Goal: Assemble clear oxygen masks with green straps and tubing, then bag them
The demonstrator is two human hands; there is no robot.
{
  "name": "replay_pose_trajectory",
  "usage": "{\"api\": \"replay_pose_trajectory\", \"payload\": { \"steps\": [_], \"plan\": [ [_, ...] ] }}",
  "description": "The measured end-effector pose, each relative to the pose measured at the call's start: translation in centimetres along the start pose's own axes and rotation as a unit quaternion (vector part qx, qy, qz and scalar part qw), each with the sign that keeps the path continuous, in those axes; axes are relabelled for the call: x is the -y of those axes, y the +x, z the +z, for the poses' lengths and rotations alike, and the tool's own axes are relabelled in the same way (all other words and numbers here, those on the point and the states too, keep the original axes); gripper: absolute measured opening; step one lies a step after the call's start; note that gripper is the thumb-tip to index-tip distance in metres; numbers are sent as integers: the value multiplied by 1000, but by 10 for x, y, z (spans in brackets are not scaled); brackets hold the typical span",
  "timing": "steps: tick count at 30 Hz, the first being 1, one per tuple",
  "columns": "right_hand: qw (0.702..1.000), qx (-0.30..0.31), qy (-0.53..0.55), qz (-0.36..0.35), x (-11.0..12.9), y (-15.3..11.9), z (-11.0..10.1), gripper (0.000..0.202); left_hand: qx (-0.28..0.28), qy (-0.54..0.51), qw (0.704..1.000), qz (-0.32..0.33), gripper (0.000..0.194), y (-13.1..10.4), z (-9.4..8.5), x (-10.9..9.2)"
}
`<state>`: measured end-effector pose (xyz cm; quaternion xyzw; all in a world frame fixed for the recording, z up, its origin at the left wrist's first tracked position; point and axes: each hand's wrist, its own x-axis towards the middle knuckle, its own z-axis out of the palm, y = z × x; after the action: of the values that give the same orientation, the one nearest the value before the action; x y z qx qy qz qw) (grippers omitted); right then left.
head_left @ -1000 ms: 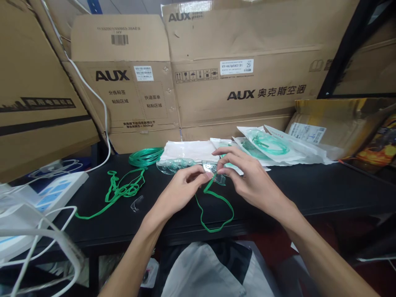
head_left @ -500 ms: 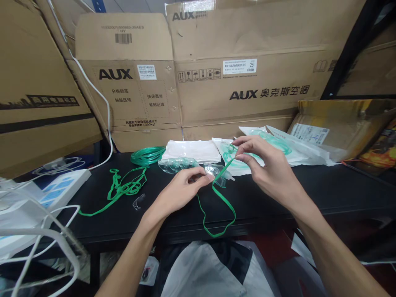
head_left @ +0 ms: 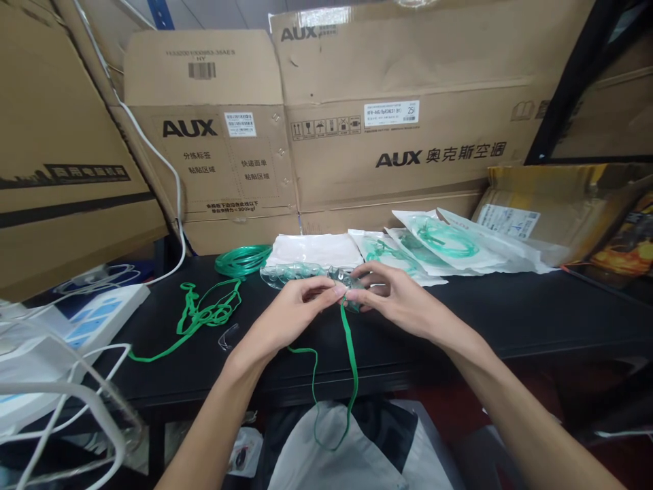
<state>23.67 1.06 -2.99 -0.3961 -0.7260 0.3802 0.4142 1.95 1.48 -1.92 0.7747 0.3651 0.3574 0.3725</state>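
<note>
aux cartons (head_left: 326, 163), hands (head_left: 298, 305) (head_left: 403, 299) holding clear plastic (head_left: 341, 275), green strap (head_left: 350, 347)

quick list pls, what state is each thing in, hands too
left hand, pinching the clear plastic piece
right hand, pinching the same piece
held green strap, hanging in a loop
loose green strap, tangled
green tubing, coiled
other clear pieces, lying in a row
packets, overlapping
cardboard, standing upright
</note>
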Motion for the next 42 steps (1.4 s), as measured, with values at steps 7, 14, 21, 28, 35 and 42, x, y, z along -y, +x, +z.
{"api": "replay_pose_trajectory", "payload": {
  "steps": [7,14,21,28,35,42],
  "plan": [
    [999,-37,12,7,-7,4,-2,41,-36,262,959,-98,43,-25,-45,-2],
    [997,-71,-27,4,-13,6,-5,41,76,281,930,-226,27,-46,-76,20],
    [998,-41,39,1,-9,6,-6,56,51,273,950,-143,20,-34,-60,6],
    [979,-47,192,-40,8,0,0,44,-152,239,959,13,17,-20,-30,-17],
    [977,-29,203,-64,10,-2,4,42,-257,278,918,114,12,-16,-15,-18],
    [980,-2,179,-88,11,-1,3,38,-266,293,907,143,9,-16,-12,-20]
  ]
}}
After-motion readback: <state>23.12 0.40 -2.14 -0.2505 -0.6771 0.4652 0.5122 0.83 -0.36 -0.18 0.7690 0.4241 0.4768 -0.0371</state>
